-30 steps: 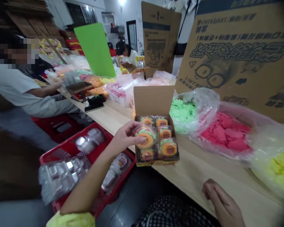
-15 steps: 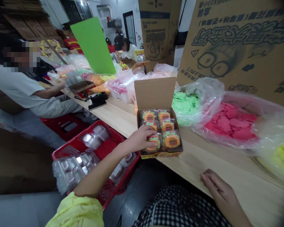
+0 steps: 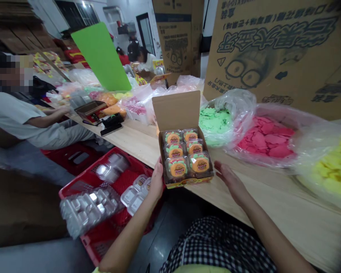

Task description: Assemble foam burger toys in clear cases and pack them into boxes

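Cardboard box (image 3: 176, 110) sits between two hands with loose, open fingers: left hand (image 3: 157, 181) flat on its side, right hand (image 3: 232, 185) just off it. It seems light and stiff; hold its sides, not the slick plastic packs (image 3: 186, 153).

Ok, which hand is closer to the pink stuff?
The right hand is nearer: it is beside the box, below the pink stuff, not touching it. The left hand is farther, on the box's other side.
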Demonstrator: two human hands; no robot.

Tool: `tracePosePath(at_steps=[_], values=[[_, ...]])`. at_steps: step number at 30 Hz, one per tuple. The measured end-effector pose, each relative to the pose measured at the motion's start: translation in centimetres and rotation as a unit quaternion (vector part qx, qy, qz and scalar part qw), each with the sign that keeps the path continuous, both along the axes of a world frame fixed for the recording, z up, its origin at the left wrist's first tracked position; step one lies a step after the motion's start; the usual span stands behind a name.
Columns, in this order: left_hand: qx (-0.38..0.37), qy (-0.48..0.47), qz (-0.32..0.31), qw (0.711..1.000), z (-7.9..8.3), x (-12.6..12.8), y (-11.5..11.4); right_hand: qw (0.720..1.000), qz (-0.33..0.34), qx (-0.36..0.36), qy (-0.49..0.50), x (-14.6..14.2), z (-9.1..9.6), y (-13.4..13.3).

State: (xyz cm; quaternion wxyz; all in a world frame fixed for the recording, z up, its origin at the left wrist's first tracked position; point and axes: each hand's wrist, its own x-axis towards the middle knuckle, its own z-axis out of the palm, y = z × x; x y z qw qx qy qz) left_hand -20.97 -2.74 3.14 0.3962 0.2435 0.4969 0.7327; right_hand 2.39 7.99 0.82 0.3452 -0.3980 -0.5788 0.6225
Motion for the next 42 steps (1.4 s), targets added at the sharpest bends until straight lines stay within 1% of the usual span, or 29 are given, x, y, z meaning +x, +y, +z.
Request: tracePosePath(at_steps=[2, 3, 5, 7, 10, 13, 17, 20, 23, 26, 28, 30, 32, 34, 36, 38, 42], values=[[0.026, -0.043, -0.015, 0.999, -0.3, 0.5, 0.1, 0.997, 0.032, -0.048, 0.045, -1.1, -0.5, 0.2], [0.029, -0.048, -0.021, 0.998, -0.3, 0.7, 0.1, 0.996, 0.045, -0.055, 0.059, -1.4, -0.6, 0.0], [0.022, -0.061, -0.029, 0.997, -0.3, 1.0, -0.1, 0.996, 0.050, -0.042, 0.068, -1.5, -0.8, -0.8], [0.026, -0.064, -0.034, 0.997, -0.3, 1.5, -0.5, 0.998, 0.033, -0.017, 0.057, -0.8, -0.9, -1.8], [0.035, -0.065, -0.041, 0.996, -0.7, 2.7, -1.0, 1.000, 0.013, 0.000, 0.007, 1.5, -0.8, -3.5], [0.025, -0.069, -0.058, 0.996, -1.3, 4.4, -1.5, 0.998, -0.002, 0.014, -0.059, 4.7, -0.7, -5.2], [0.014, -0.052, -0.117, 0.992, -1.9, 7.1, -1.5, 0.991, -0.031, 0.053, -0.117, 9.3, -0.8, -7.4], [-0.006, -0.005, -0.162, 0.987, -2.6, 9.1, -1.1, 0.985, -0.065, 0.068, -0.144, 12.4, -1.3, -8.6], [-0.006, 0.060, -0.207, 0.977, -3.2, 10.9, 0.0, 0.978, -0.098, 0.072, -0.167, 14.8, -2.0, -9.3], [0.016, 0.112, -0.248, 0.962, -3.4, 11.9, 1.0, 0.972, -0.121, 0.088, -0.178, 16.2, -2.1, -9.6], [0.042, 0.157, -0.263, 0.951, -3.2, 12.0, 1.1, 0.969, -0.131, 0.114, -0.175, 16.6, -1.9, -9.9], [0.074, 0.221, -0.237, 0.943, -3.0, 11.6, 0.8, 0.964, -0.152, 0.154, -0.154, 16.8, -1.5, -10.2], [0.096, 0.306, -0.179, 0.930, -2.9, 10.9, 0.1, 0.951, -0.179, 0.211, -0.138, 16.8, -1.1, -10.4], [0.102, 0.399, -0.137, 0.901, -2.8, 10.4, -0.5, 0.929, -0.195, 0.275, -0.151, 16.8, -0.8, -10.4], [0.106, 0.464, -0.131, 0.869, -2.9, 10.3, -0.8, 0.906, -0.200, 0.328, -0.177, 16.9, -0.7, -10.3], [0.117, 0.493, -0.129, 0.853, -3.0, 10.7, -0.9, 0.892, -0.200, 0.359, -0.189, 17.0, -0.9, -10.1], [0.133, 0.517, -0.117, 0.837, -3.1, 11.4, -0.8, 0.882, -0.189, 0.383, -0.199, 16.8, -1.4, -9.8]])
